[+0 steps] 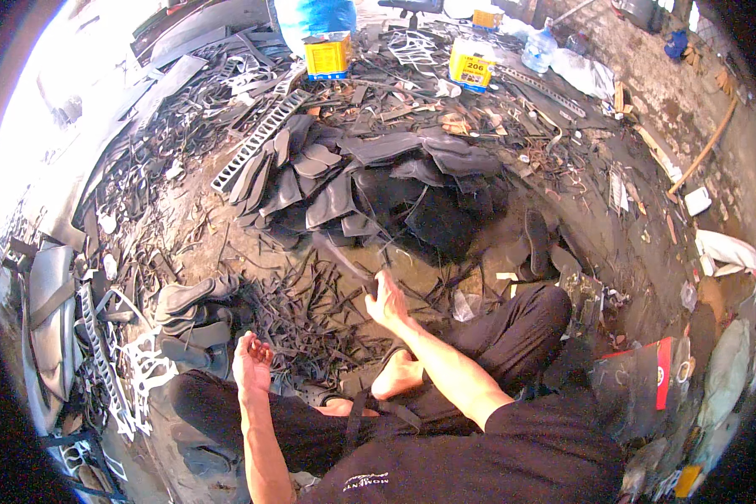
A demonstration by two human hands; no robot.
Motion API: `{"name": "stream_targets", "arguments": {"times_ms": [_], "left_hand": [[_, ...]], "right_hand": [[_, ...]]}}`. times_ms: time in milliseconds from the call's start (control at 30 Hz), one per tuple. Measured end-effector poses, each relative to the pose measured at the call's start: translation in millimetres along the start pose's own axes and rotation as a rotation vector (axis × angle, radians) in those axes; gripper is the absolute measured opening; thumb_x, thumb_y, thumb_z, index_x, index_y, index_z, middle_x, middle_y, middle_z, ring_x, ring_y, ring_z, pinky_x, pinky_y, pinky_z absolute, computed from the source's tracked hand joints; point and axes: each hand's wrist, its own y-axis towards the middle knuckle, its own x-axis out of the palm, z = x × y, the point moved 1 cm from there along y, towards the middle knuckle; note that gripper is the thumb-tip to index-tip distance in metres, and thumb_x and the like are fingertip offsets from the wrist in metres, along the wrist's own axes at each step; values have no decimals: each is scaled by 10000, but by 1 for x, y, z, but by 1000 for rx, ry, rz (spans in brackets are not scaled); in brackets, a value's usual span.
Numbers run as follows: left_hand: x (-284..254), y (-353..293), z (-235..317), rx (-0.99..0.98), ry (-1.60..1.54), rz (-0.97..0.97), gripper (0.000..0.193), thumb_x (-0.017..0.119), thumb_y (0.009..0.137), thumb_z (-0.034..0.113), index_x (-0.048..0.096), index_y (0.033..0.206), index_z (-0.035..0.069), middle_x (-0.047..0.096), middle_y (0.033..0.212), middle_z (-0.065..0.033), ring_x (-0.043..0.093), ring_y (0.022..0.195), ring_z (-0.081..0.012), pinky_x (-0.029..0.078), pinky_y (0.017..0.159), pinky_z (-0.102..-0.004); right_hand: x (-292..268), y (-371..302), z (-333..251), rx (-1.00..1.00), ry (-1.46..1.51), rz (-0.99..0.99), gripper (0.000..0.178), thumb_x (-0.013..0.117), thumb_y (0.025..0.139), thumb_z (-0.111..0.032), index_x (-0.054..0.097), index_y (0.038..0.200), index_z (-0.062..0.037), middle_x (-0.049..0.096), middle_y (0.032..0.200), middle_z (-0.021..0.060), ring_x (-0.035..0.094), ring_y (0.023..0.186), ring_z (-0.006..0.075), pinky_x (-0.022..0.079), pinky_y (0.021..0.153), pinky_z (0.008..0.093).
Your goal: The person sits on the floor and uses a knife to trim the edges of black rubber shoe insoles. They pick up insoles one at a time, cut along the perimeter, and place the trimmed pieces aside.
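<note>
The right hand is clenched around the handle of what looks like a long knife, whose blade points away from the body toward the floor's far left corner. It hangs over the floor, in front of the crossed legs and just short of a large heap of dark sole pieces; motion or glare softens the blade, so its edge cannot be made out. The left hand is raised palm up above the left knee, its fingers bent loosely and released, with nothing seen in them.

Between the heap and the legs, the floor is strewn with thin dark strips, probably offcuts. Beside the left hand, toward the floor's left edge, stands a small stack of sole pieces, laid roughly one upon another. A few more soles lie right of the big heap, near the right knee. A bare foot rests close below the right wrist.

Toward the floor's far edge are two yellow boxes and a clear bottle; a wooden stick leans at the right edge, by the wall.

The step in hand seems to be trimming, caught between cuts, as no piece is held against the blade. The next move would call for the left fingers to take a sole and steady it, well clear of the edge.
</note>
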Motion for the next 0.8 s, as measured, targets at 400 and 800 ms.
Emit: {"name": "stream_targets", "arguments": {"times_ms": [400,800], "left_hand": [[28,-73,-1,-44,-9,-93,127,696,1020,235,690,966,120,642,804,7,629,737,-155,552,712,-330],[29,-12,-7,53,159,-78,113,709,1006,211,700,1009,99,636,810,3,641,716,-148,547,665,-304]], "right_hand": [[-181,220,54,109,-176,598,420,756,928,-283,638,1210,6,657,1271,270,693,1067,436,580,862,543],[-208,317,100,151,-538,390,517,818,904,-324,606,1268,-23,708,1197,199,733,1069,407,620,896,503]]}}
